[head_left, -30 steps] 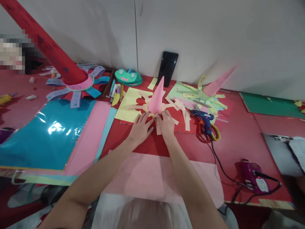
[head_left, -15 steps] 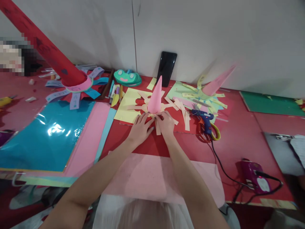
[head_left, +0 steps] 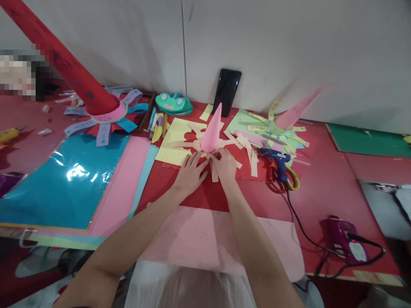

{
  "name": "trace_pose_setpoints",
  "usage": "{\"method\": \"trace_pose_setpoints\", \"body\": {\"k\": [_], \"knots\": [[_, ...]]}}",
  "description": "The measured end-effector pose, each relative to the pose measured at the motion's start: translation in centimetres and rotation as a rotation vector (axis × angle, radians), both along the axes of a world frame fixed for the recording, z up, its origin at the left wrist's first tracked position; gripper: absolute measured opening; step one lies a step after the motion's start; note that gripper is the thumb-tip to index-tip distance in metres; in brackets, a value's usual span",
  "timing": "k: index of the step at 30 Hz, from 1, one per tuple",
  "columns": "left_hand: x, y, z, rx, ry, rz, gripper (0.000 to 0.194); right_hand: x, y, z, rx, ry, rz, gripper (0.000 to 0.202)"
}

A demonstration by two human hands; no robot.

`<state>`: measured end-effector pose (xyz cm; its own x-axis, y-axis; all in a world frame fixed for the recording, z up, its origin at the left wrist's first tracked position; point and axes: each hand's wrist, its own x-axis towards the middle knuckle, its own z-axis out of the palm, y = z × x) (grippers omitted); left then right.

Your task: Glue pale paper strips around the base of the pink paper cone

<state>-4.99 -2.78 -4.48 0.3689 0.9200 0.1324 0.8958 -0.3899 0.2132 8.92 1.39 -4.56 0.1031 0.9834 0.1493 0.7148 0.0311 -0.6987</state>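
One pink paper cone (head_left: pixel 212 134) | at its near base: my left hand (head_left: pixel 190 172), spread; my right hand (head_left: pixel 225 164), curled, grip unclear | uneven pressing could tilt it

Wall (head_left: pixel 321 51): pale grey and plain, filling the upper part of the view behind the table.
Wall seam (head_left: pixel 184 47): 1 thin dark line, nearly vertical, running from the top edge down toward the tabletop.
Scuff (head_left: pixel 191 12): 1 short dark mark just right of the seam, high up.
Wall shadows (head_left: pixel 138 47): soft and grey, left of the seam and low at the right.
Tabletop (head_left: pixel 316 192): red, its back edge along the wall.
Wood patch (head_left: pixel 379 277): pale brown, on the near edge at the right.
Floor (head_left: pixel 340 293): dark reddish, dim.
Light: soft, whitish.
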Motion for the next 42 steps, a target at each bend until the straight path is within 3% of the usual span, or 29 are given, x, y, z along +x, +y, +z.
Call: {"method": "trace_pose_setpoints", "body": {"k": [15,33,42], "knots": [[-0.1,0.0,0.1,-0.009,-0.008,-0.002,0.039,1.2,0.6,0.3,-0.119,0.116,0.078,0.013],[-0.1,0.0,0.2,-0.016,0.017,-0.009,0.040,0.5,0.4,0.8,-0.137,0.073,0.004,0.012],[0.0,0.0,0.1,-0.023,-0.005,-0.009,0.037,1.6,1.0,0.0,-0.135,0.267,-0.032,0.015]]}}
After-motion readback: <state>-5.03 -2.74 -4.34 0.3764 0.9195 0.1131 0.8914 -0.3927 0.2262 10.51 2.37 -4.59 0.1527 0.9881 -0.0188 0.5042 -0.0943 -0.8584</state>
